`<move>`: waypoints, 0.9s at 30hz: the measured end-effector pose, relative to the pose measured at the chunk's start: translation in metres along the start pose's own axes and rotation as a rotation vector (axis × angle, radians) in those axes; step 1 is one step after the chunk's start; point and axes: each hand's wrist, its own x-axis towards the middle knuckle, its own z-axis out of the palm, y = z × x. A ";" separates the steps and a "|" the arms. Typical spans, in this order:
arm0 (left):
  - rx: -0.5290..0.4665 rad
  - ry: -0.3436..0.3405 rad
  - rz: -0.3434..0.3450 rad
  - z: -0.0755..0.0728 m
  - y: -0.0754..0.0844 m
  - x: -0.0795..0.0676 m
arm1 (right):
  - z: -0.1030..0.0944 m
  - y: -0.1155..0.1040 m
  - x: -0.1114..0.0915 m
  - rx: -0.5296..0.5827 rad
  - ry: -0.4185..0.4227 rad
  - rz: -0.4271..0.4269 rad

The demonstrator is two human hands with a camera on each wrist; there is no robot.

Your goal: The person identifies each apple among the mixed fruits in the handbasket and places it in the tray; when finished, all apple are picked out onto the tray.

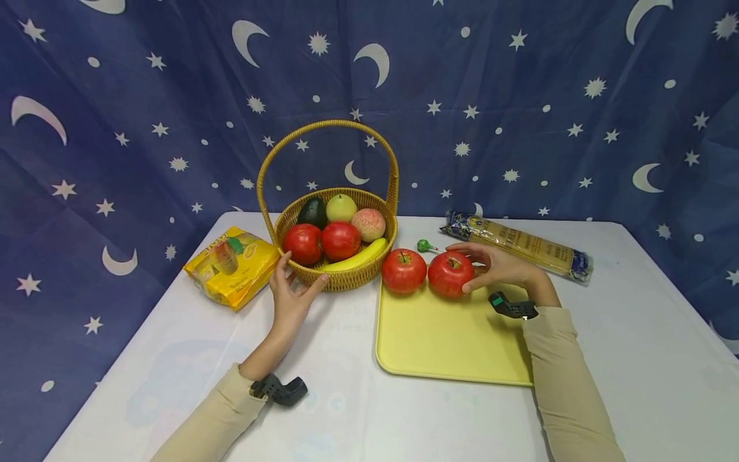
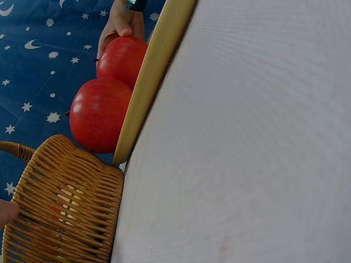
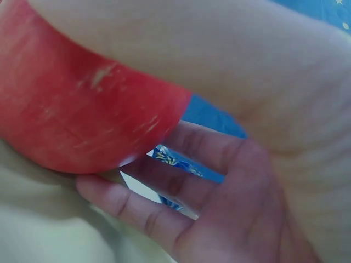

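Note:
On the yellow tray (image 1: 450, 340), two red apples (image 1: 404, 272) sit side by side at the back left corner. My right hand (image 1: 499, 266) holds the right-hand apple (image 1: 451, 274), thumb at its front and fingers behind; the right wrist view shows fingertips under that apple (image 3: 88, 104). My left hand (image 1: 291, 301) is at the front left of the wicker basket (image 1: 352, 278), thumb and fingers spread, a fingertip (image 2: 7, 212) against its woven wall. Inside lie two red fruits (image 1: 340, 240), an avocado (image 1: 312, 212), a yellow-green round fruit (image 1: 341, 208), a peach (image 1: 369, 224) and a banana (image 1: 358, 258).
A yellow snack bag (image 1: 233, 266) lies left of the basket. Behind the tray are a green-wrapped lollipop (image 1: 426, 246) and a long pack of spaghetti (image 1: 519, 244). The basket's tall handle (image 1: 329, 123) arches above the fruit. A blue star-patterned curtain (image 1: 439, 154) hangs behind the table.

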 end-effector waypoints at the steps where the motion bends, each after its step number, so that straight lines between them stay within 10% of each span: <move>1: -0.001 0.001 0.000 0.000 0.000 0.000 | 0.000 0.000 0.000 -0.003 0.000 -0.002; 27: -0.010 0.002 0.000 0.000 -0.001 0.000 | 0.001 -0.007 0.000 -0.021 0.064 0.026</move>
